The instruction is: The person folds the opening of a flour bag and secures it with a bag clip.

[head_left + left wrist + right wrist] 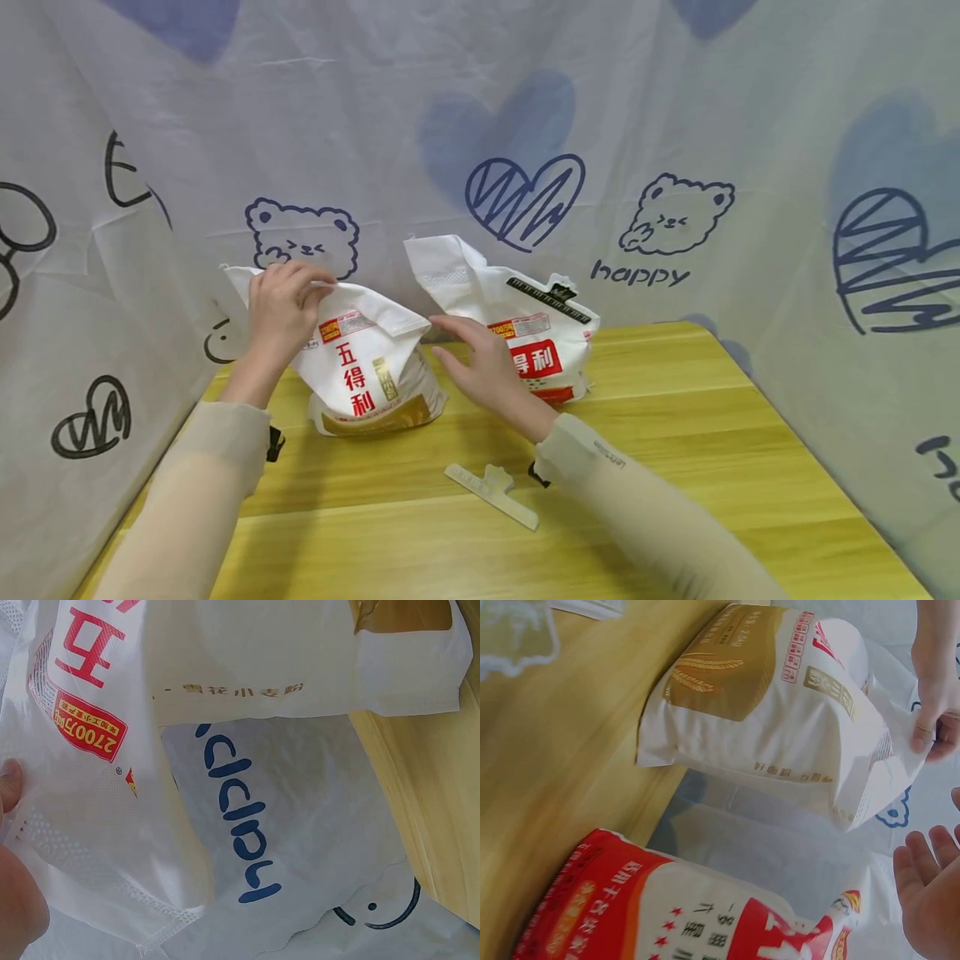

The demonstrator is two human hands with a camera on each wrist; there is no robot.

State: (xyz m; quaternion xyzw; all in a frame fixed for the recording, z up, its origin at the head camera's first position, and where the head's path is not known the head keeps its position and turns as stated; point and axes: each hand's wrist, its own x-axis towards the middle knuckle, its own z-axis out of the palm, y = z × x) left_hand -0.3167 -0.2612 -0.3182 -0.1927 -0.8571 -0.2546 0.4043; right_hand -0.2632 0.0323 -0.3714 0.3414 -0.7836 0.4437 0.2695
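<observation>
A white flour bag with gold trim [367, 367] stands at the left on the table, its top folded partly over. My left hand [285, 308] pinches the top edge of that bag; in the left wrist view only part of the hand [21, 900] shows at the left edge. Beside the bag's right top corner is my right hand [487, 367], fingers extended. The right wrist view shows this right hand [930, 900] apart from the gold-trimmed bag [780, 697], holding nothing. Behind it stands a second flour bag with red print [536, 358].
A black long-bar clip [551, 300] sits across the second bag's top. On the wooden table [675, 450] lies a pale long-bar clip [491, 496], in front of the bags. Printed cloth [375, 150] hangs behind and at both sides.
</observation>
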